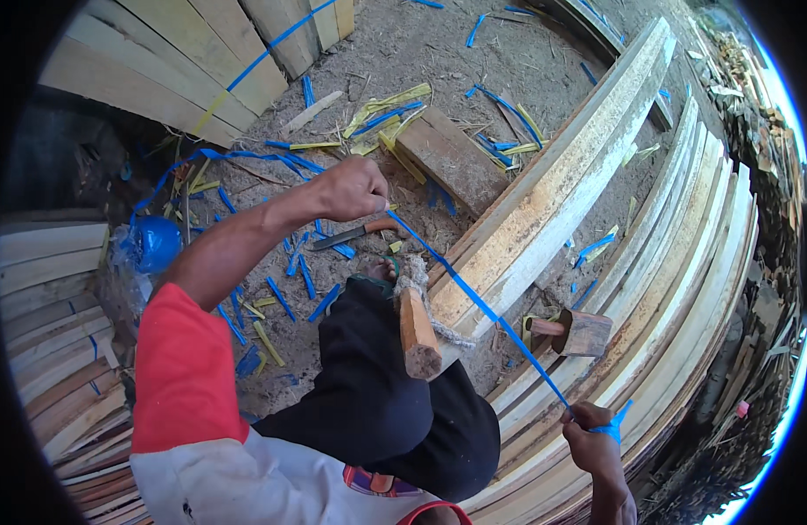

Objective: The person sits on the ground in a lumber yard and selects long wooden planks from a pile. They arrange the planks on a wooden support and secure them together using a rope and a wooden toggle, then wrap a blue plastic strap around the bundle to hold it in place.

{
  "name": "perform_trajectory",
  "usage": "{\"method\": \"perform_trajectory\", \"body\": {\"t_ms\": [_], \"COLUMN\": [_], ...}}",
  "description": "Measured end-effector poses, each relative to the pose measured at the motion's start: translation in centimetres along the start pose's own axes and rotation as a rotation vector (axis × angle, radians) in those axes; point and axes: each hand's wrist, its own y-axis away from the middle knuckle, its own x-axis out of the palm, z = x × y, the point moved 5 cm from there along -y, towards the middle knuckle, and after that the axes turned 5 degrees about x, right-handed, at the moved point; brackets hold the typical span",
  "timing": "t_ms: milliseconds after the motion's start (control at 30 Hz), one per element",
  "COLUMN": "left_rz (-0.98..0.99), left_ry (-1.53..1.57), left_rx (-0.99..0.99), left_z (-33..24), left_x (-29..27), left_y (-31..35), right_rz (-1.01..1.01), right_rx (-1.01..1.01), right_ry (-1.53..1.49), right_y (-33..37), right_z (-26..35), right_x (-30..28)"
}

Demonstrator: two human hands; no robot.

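Note:
A blue plastic strap [473,296] is pulled taut between my hands, slanting across the near end of a bundle of long boards [552,188]. Whether it touches the wood, I cannot tell. My left hand [355,188] is a fist around the strap, above a wood-handled knife [347,236] on the ground. At the lower right, my right hand [593,437] grips the other end, a short tail sticking out past the fingers. Beside the boards' near end, a thick wooden stick [418,337] has pale rope [412,276] wound round it.
A wooden mallet [583,332] lies on the stacked long planks [684,227] at right. A blue roll of strap [156,243] sits at left, near more stacked boards [53,271]. Strapped boards [185,52] stand upper left. A wooden block [452,162] and blue and yellow scraps litter the dirt.

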Motion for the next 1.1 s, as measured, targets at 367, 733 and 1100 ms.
{"method": "perform_trajectory", "body": {"t_ms": [367,733,1100], "left_rz": [0.291,-0.298,-0.296], "left_ry": [-0.185,0.957,0.563], "left_rx": [0.21,-0.153,-0.55], "left_z": [4.9,-2.7,9.6], "left_x": [20.6,12.2,21.0], "left_y": [-8.4,1.2,-2.0], "right_rz": [-0.506,0.085,0.404], "right_rx": [-0.315,-0.802,-0.711], "right_ry": [0.472,-0.03,-0.693], "right_y": [20.8,-17.1,-13.0], "right_z": [15.9,45.0,14.0], "right_x": [-10.8,10.5,2.9]}}
